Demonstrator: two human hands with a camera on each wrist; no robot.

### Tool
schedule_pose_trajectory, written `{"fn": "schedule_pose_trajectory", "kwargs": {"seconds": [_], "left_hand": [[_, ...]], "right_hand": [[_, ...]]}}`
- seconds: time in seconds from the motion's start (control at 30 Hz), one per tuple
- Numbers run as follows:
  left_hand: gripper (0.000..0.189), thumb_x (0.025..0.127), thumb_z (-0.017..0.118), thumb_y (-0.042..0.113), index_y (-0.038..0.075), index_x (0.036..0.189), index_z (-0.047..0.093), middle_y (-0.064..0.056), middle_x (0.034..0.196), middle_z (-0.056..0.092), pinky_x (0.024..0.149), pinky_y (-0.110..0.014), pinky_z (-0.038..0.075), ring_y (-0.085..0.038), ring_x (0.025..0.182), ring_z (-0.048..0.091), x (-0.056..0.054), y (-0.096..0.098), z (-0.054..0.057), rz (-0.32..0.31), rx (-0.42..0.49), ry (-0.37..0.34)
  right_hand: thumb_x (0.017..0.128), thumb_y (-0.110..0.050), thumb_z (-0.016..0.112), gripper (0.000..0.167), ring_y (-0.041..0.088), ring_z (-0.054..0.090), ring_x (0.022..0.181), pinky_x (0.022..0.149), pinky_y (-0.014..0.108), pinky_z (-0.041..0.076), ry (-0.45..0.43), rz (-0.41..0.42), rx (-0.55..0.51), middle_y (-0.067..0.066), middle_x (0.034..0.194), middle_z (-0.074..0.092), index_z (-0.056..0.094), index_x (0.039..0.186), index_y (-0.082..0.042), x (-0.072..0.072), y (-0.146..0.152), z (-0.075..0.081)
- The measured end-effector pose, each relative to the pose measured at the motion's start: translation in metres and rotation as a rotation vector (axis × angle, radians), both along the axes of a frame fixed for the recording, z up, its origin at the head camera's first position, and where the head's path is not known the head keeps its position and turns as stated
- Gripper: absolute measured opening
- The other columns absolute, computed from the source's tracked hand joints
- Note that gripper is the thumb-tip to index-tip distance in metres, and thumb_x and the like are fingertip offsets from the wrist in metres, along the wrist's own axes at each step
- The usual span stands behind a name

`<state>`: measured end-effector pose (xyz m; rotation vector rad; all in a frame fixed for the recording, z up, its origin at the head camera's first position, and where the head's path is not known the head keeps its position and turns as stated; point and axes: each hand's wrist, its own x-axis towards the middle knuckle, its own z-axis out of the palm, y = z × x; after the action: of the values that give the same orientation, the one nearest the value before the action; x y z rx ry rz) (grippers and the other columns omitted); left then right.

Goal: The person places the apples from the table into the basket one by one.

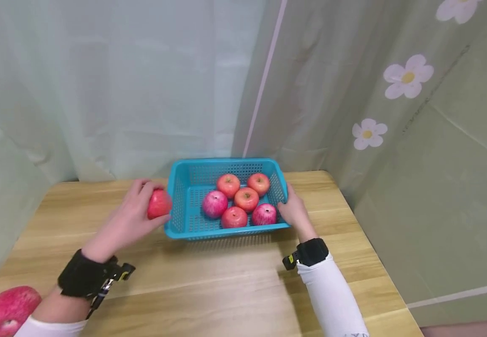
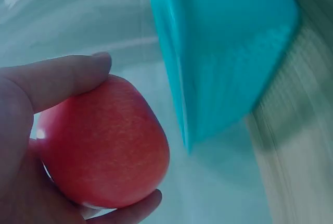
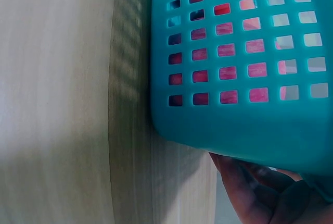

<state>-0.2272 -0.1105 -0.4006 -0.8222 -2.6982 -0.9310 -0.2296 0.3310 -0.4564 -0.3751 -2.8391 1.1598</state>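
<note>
My left hand holds a red apple just outside the left end of a blue plastic basket. In the left wrist view the thumb and fingers curl round this apple, apart from the basket wall. At the basket's right end my right hand grips the rim, thumb on the inner side. The right wrist view has its fingers at the basket's corner, partly hidden behind it. Several apples, among them a red one and a darker pink one, sit inside, mostly towards the right.
The basket stands near the back edge of a wooden table. Another large red fruit lies at the front left, by the left forearm. A pale curtain hangs behind and a flowered one at the right.
</note>
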Motion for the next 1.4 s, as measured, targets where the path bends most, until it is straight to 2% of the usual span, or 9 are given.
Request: {"fn": "schedule_pose_trajectory", "kwargs": {"seconds": [0.13,0.23,0.37,0.53,0.63,0.7,0.97,1.17,1.4], "left_hand": [[0.068,0.089,0.087,0.017,0.003,0.145,0.051,-0.025,0.140,0.043,0.086,-0.063,0.060,-0.043,0.115,0.056,-0.031,0.037,0.009,-0.095,-0.014,-0.047],[0.064,0.090,0.084,0.017,0.007,0.146,0.055,-0.024,0.144,0.042,0.086,-0.060,0.060,-0.042,0.120,0.053,-0.055,0.057,0.006,-0.155,-0.075,-0.056],[0.057,0.092,0.083,0.017,0.009,0.143,0.059,-0.024,0.144,0.044,0.085,-0.057,0.060,-0.042,0.126,0.047,-0.082,0.075,0.000,-0.234,-0.204,-0.104],[0.058,0.092,0.086,0.017,0.010,0.142,0.057,-0.023,0.140,0.045,0.094,-0.056,0.056,-0.044,0.130,0.044,-0.102,0.083,-0.006,-0.299,-0.420,-0.182],[0.062,0.092,0.086,0.018,0.009,0.144,0.054,-0.023,0.138,0.044,0.098,-0.057,0.054,-0.044,0.130,0.044,-0.109,0.086,-0.011,-0.308,-0.521,-0.208],[0.061,0.093,0.085,0.016,0.009,0.144,0.053,-0.023,0.139,0.043,0.098,-0.057,0.054,-0.045,0.130,0.043,-0.112,0.087,-0.014,-0.308,-0.548,-0.228],[0.062,0.092,0.079,0.009,0.009,0.149,0.054,-0.024,0.148,0.040,0.104,-0.060,0.052,-0.048,0.139,0.038,-0.115,0.093,-0.022,-0.311,-0.537,-0.266],[0.058,0.097,0.077,0.013,0.005,0.149,0.054,-0.027,0.148,0.047,0.110,-0.065,0.046,-0.052,0.142,0.040,-0.114,0.088,-0.026,-0.329,-0.540,-0.200],[0.062,0.096,0.080,0.016,0.004,0.151,0.054,-0.026,0.150,0.048,0.114,-0.065,0.042,-0.051,0.143,0.041,-0.125,0.088,-0.029,-0.337,-0.528,-0.154]], "right_hand": [[0.102,-0.008,0.059,0.076,0.046,0.055,0.137,0.111,0.063,0.045,-0.006,-0.007,-0.006,0.028,0.153,0.053,0.025,0.170,-0.012,-0.001,0.000,0.003],[0.101,-0.008,0.060,0.077,0.046,0.055,0.137,0.111,0.063,0.045,-0.007,-0.009,-0.004,0.028,0.153,0.053,0.024,0.170,-0.012,-0.002,0.000,0.003],[0.100,-0.007,0.060,0.078,0.046,0.055,0.136,0.111,0.062,0.046,0.003,-0.007,0.001,0.028,0.151,0.054,0.026,0.169,-0.011,-0.001,-0.001,0.001],[0.101,-0.008,0.060,0.077,0.045,0.055,0.137,0.112,0.062,0.045,0.000,0.005,-0.009,0.026,0.153,0.054,0.026,0.169,-0.012,-0.003,-0.004,-0.003],[0.102,-0.009,0.059,0.076,0.044,0.055,0.138,0.112,0.062,0.046,-0.009,0.009,-0.017,0.025,0.154,0.053,0.025,0.170,-0.014,-0.004,-0.005,-0.004],[0.102,-0.009,0.059,0.076,0.044,0.055,0.138,0.111,0.062,0.046,-0.014,0.008,-0.016,0.025,0.154,0.053,0.024,0.170,-0.014,-0.004,-0.004,-0.004],[0.101,-0.007,0.060,0.078,0.045,0.057,0.135,0.110,0.062,0.046,0.008,-0.004,0.011,0.027,0.151,0.055,0.025,0.170,-0.012,-0.003,0.000,-0.005],[0.101,-0.007,0.060,0.077,0.045,0.055,0.137,0.111,0.062,0.045,-0.002,0.008,0.004,0.026,0.153,0.054,0.026,0.170,-0.011,-0.003,-0.002,-0.007],[0.101,-0.007,0.060,0.077,0.044,0.055,0.138,0.111,0.061,0.046,0.003,0.000,-0.001,0.025,0.153,0.054,0.026,0.169,-0.013,-0.007,0.000,-0.005]]}}
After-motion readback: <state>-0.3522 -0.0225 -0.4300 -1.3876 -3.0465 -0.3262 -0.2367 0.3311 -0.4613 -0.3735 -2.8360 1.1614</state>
